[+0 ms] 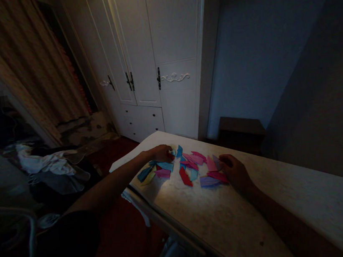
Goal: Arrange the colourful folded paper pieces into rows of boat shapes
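"Many coloured folded pieces [196,158] before us; where exactly?"

"Strewn over our table [179,216], mostly between our hands."

"And our grip?"

"Our right hand [236,172] has thumb and finger clamped on a mauve piece [217,162]. Our left hand [160,152] is at a red piece [171,156]; whether its grip is closed, we cannot tell."

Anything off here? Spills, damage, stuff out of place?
A small dark mark on the pale table, beside the right forearm, interrupts the light surface; stain or crumb, can't tell. At left, white cloth lies crumpled, not folded.
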